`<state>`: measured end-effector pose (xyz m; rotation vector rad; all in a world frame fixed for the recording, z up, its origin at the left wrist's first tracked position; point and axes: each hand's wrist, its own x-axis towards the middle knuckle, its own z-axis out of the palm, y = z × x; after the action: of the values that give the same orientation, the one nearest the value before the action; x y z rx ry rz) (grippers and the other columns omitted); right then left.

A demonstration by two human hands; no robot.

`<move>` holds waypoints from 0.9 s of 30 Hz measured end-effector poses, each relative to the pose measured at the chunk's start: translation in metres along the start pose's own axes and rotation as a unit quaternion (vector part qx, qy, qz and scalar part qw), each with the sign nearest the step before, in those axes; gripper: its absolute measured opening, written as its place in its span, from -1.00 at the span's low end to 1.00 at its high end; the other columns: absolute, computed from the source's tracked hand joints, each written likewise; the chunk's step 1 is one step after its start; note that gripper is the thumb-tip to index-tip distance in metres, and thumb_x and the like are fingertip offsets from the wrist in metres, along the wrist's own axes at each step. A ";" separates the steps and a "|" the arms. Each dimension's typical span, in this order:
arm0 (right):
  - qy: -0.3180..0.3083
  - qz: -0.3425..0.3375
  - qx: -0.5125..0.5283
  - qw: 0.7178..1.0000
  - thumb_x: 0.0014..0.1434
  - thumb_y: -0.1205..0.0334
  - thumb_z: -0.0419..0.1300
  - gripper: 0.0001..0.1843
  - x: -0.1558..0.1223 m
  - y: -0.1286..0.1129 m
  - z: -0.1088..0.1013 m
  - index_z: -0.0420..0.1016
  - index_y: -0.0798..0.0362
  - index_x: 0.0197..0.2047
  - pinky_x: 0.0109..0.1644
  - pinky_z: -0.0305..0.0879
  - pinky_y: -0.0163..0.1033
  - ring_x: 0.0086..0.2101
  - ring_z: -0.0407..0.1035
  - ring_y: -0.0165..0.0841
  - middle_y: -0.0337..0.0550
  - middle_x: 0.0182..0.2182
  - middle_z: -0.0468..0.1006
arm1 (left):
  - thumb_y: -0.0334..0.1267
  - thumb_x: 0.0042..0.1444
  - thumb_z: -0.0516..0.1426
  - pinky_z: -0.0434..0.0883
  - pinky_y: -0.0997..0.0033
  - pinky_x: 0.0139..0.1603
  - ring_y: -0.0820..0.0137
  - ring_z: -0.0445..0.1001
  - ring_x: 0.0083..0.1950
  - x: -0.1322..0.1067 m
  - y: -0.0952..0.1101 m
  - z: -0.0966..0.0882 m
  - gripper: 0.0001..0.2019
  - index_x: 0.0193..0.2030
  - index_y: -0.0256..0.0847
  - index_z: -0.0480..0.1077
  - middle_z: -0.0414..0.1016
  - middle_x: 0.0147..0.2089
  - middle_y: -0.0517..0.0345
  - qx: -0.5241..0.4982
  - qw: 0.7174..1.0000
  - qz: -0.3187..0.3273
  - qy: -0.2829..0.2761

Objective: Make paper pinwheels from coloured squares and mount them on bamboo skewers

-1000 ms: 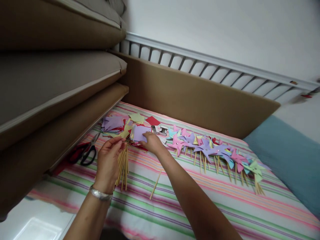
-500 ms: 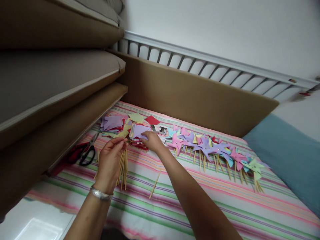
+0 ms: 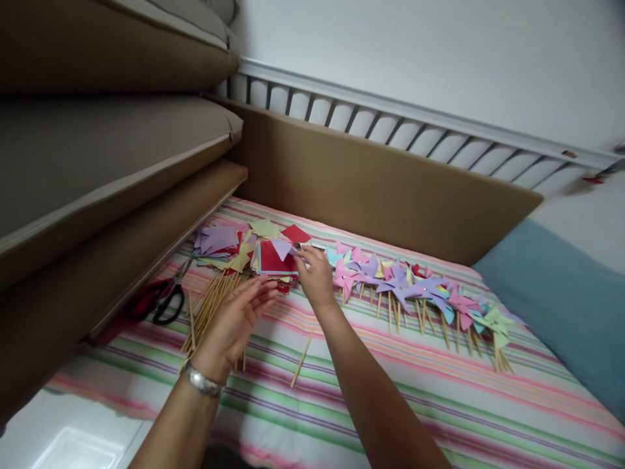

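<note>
Two hands are out over a striped sheet (image 3: 390, 397). The right hand (image 3: 316, 277) is the far one, with its fingertips pinched on the edge of a purple sheet (image 3: 282, 248). That sheet is lifted a bit off a red-topped stack (image 3: 274, 262) of paper squares. The left hand (image 3: 239, 316) is nearer and further left, fingers stretched out and apart. It's gripping nothing as far as I can see, just hanging over a bunch of sticks (image 3: 208, 306) that fan out toward the stack. There's a bracelet (image 3: 202, 382) on that wrist.

Stuff around:
- One loose stick (image 3: 303, 358) lies on the sheet between the two forearms.
- Just right of the right hand, a row of pinwheels (image 3: 415, 286) starts and runs off to the right, so that side is pretty crowded.
- Left of the stack is more cut paper (image 3: 217, 240), mostly purple.
- Beyond the stack are a yellow piece (image 3: 266, 228) and a red square (image 3: 297, 233).
- Scissors (image 3: 168, 303) with black handles sit at the left edge of the sheet, right by the piled brown cushions (image 3: 97, 163).
- Another cushion (image 3: 381, 185) stands along the far edge, with a white rail (image 3: 390, 120) behind it.
- A blue pillow (image 3: 561, 306) is over on the right.
</note>
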<state>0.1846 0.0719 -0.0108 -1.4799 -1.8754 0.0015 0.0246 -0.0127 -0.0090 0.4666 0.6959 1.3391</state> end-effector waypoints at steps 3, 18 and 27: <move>0.128 -0.031 0.076 0.988 0.19 0.28 0.07 -0.79 -0.035 0.002 -0.023 0.55 -0.02 -0.23 0.13 0.18 -0.07 0.00 0.30 -0.26 -0.07 -0.11 0.51 | -0.19 0.06 0.16 0.36 0.26 0.03 0.25 0.50 -0.08 -0.003 -0.010 0.009 -0.75 -0.19 -0.32 0.47 0.53 -0.11 -0.14 -0.019 0.995 -0.086 -0.037; 0.024 0.012 0.169 0.985 0.14 0.45 0.04 -0.71 -0.125 0.023 -0.048 0.55 -0.04 -0.34 0.19 0.10 0.06 0.16 0.12 -0.22 -0.11 0.10 0.37 | -0.48 0.03 0.12 0.50 0.34 -0.20 0.28 0.54 -0.19 0.008 -0.061 0.026 -0.75 -0.12 -0.37 0.44 0.56 -0.15 -0.10 -0.059 0.987 -0.128 0.077; 0.030 0.049 0.190 0.980 0.12 0.35 0.13 -0.82 -0.125 0.022 -0.054 0.56 -0.04 -0.27 0.18 0.12 0.03 0.13 0.17 -0.20 -0.06 0.10 0.36 | -0.46 0.02 0.13 0.51 0.32 -0.20 0.27 0.54 -0.19 0.012 -0.068 0.032 -0.78 -0.15 -0.37 0.45 0.56 -0.15 -0.10 -0.011 0.990 -0.106 0.093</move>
<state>0.2401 -0.0485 -0.0480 -1.2880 -1.6421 0.3398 0.0962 -0.0112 -0.0337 0.2427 0.8595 1.1963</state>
